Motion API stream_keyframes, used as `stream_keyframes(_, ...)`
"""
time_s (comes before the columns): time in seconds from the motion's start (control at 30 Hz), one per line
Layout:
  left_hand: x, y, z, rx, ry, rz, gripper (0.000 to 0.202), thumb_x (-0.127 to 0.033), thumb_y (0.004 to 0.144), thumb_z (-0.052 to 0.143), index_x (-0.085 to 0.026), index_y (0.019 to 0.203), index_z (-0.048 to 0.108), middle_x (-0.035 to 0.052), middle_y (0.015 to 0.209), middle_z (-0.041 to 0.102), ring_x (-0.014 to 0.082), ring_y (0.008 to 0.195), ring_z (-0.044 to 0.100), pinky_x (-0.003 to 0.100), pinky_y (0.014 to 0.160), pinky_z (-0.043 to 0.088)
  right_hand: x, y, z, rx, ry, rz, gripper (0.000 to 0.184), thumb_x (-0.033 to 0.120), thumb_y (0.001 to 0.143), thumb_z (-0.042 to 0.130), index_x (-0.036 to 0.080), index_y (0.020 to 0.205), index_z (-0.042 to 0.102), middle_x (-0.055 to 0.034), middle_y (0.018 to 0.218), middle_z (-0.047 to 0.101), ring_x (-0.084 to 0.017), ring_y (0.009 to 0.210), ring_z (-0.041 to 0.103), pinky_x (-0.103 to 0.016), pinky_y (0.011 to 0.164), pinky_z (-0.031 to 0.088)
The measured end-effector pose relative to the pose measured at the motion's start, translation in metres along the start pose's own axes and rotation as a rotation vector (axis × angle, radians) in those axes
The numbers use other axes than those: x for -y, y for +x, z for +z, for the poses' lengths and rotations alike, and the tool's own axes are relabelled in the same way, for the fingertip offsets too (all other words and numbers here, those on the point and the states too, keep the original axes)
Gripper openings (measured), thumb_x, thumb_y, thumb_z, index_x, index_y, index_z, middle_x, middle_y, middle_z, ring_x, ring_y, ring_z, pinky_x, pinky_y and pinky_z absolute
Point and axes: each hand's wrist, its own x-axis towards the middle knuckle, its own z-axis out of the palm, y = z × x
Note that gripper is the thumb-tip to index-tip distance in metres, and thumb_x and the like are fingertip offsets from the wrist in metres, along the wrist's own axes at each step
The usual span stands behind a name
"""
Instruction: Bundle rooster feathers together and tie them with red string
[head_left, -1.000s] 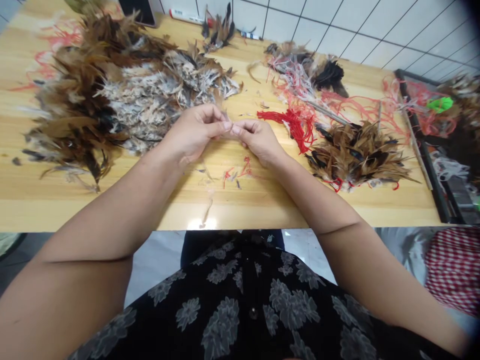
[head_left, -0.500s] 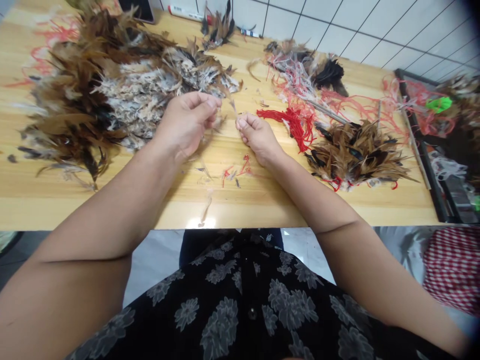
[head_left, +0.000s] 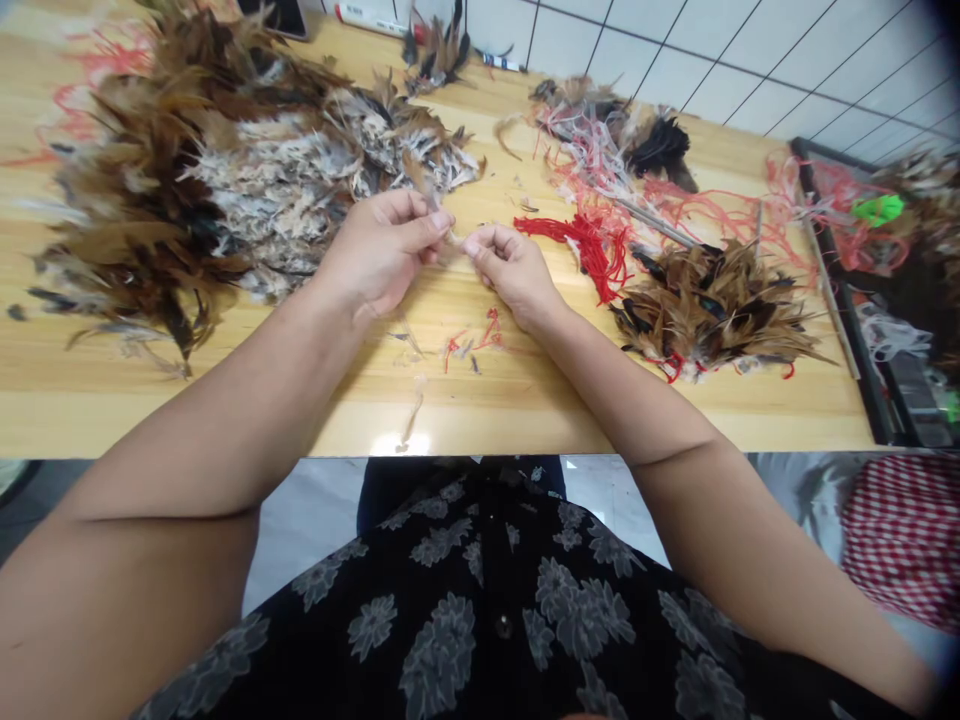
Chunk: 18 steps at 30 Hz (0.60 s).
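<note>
Over the middle of the table, my left hand (head_left: 394, 245) is closed in a pinch on a small brownish feather (head_left: 424, 183), whose blurred tip rises above the fingers. Fingertips of my right hand (head_left: 514, 270) are pinched at the feather's pale lower end, in the narrow gap between the two hands. A large pile of brown and whitish feathers (head_left: 270, 190) lies just behind and left of my left hand. Close to my right hand is a bundle of red string (head_left: 589, 250), and farther right sits a bunch of brown feathers (head_left: 720, 305) with red ties along its lower edge.
Red thread scraps (head_left: 491, 328) and feather bits lie before my hands. At the back are a marker (head_left: 375, 20) and tangled pink and white string (head_left: 600, 150) with dark feathers. A black-framed tray (head_left: 844, 300) stands at the right, and a tiled wall (head_left: 720, 50) rises behind.
The feather, earlier at my right fingertips, now lies between both hands with its tip by my left fingers. My hands have come closer together.
</note>
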Motion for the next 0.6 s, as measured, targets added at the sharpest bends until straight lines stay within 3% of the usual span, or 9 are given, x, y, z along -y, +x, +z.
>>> stream_keyframes(0.17, -0.003, -0.003, 0.005, 0.059, -0.029, 0.021, 0.047, -0.032, 0.086, 0.113, -0.026, 0.078, 0.067, -0.0012, 0.081, 0.068, 0.0179, 0.073, 0.06, 0.035, 0.073, 0.052, 0.0, 0.001, 0.0, 0.023, -0.004, -0.003, 0.051, 0.059, 0.096, 0.102, 0.021, 0.094, 0.067, 0.0044, 0.083, 0.061, -0.011, 0.081, 0.052, -0.025, 0.078, 0.049)
stream_keyframes(0.4, 0.003, -0.003, 0.009, 0.034, 0.056, 0.013, 0.048, -0.029, 0.093, 0.108, -0.025, 0.08, 0.062, -0.0019, 0.078, 0.064, 0.0209, 0.08, 0.067, 0.035, 0.077, 0.054, 0.009, -0.003, 0.002, 0.054, -0.031, -0.004, 0.061, 0.074, 0.09, 0.1, 0.022, 0.09, 0.067, 0.0025, 0.084, 0.064, -0.012, 0.084, 0.054, -0.025, 0.078, 0.05)
stream_keyframes(0.6, 0.0, -0.006, 0.013, 0.028, 0.052, 0.008, 0.05, -0.045, 0.076, 0.115, -0.027, 0.078, 0.068, -0.0011, 0.079, 0.068, 0.0192, 0.076, 0.06, 0.038, 0.079, 0.052, 0.023, -0.012, 0.007, 0.066, -0.084, 0.029, 0.052, 0.055, 0.103, 0.095, 0.023, 0.082, 0.061, 0.0038, 0.077, 0.052, -0.014, 0.081, 0.049, -0.026, 0.076, 0.047)
